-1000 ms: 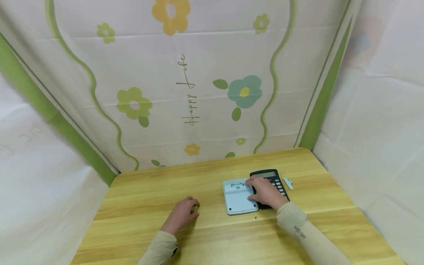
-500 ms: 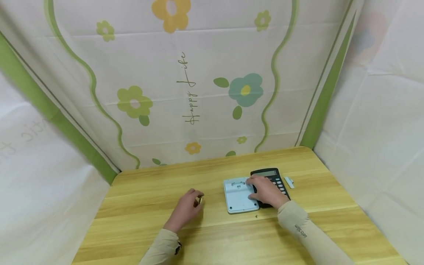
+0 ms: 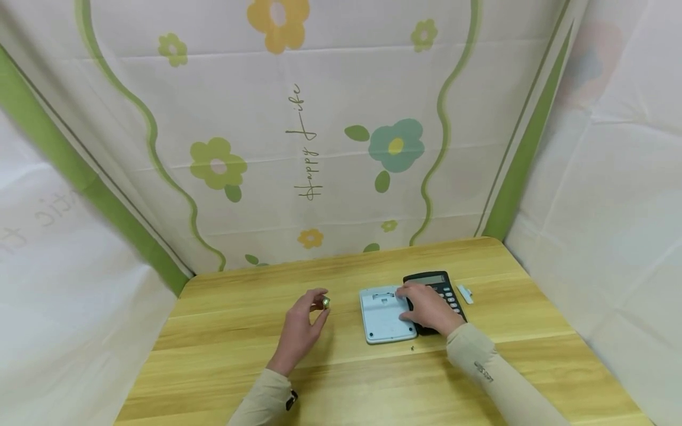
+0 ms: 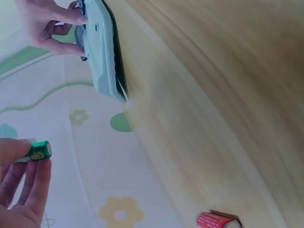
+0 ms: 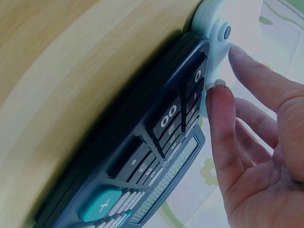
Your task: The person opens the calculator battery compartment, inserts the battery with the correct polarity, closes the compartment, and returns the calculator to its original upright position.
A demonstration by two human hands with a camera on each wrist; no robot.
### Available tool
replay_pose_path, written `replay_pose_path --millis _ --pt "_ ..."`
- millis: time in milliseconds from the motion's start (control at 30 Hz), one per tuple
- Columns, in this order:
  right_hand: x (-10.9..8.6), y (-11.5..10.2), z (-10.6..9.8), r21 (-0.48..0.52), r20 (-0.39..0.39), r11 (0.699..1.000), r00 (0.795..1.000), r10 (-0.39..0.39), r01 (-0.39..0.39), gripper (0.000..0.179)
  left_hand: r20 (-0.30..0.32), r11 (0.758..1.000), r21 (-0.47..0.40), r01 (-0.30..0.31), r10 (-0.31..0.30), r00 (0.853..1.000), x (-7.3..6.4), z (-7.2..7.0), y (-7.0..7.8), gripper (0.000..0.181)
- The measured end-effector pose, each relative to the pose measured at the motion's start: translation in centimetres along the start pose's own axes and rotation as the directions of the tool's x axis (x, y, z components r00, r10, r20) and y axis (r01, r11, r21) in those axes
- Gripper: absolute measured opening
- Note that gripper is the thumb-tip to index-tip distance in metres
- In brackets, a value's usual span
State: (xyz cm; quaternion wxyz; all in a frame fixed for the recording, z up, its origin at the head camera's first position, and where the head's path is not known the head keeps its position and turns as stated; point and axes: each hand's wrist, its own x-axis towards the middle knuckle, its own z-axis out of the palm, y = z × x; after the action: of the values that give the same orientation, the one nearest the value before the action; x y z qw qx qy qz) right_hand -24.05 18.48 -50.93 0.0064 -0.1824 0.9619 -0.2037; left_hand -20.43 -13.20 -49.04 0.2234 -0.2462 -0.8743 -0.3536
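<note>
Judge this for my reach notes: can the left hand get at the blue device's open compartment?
Probably yes: the left hand, pinching a green battery, has nothing visible between it and the compartment, though the right hand crowds one end.

flowered white cloth (image 3: 346, 77) | green "Happy Life" lettering (image 3: 310, 152), sideways | wood-grain table (image 3: 213, 322)

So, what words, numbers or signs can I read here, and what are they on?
"Happy Life": back curtain
"0": key of the black calculator
"00": its key
"2": its key
".": its key
"+": its teal key
Too small or blurred: most other keys, left curtain, right sleeve, green battery, red battery
</note>
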Motion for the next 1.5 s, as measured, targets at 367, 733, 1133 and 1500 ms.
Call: replay_pose_path --millis 367,733,1133,1500 --pt "-0.2 -0.1 0.1 0.002 0.0 1.0 1.0 -0.002 0.002 0.048 -0.062 0.991 0.035 -0.13 0.132 0.989 0.1 0.2 -0.1 0.044" --pt "-0.1 0.1 0.0 -0.028 -0.011 1.0 1.0 -0.014 0.013 0.046 -0.033 0.989 -0.141 -0.032 0.027 0.999 0.5 0.9 -0.1 0.018" --pt "-0.1 0.0 0.1 -0.048 -0.021 0.999 1.0 -0.022 0.021 0.044 0.323 0.592 -0.654 0.471 -0.344 0.881 0.8 1.4 0.1 0.024" --pt "0.0 -0.2 -0.1 -0.076 -0.023 0.997 0.999 -0.024 0.022 0.044 0.395 0.385 -0.789 0.479 -0.279 0.875 0.8 2.0 -0.4 0.027"
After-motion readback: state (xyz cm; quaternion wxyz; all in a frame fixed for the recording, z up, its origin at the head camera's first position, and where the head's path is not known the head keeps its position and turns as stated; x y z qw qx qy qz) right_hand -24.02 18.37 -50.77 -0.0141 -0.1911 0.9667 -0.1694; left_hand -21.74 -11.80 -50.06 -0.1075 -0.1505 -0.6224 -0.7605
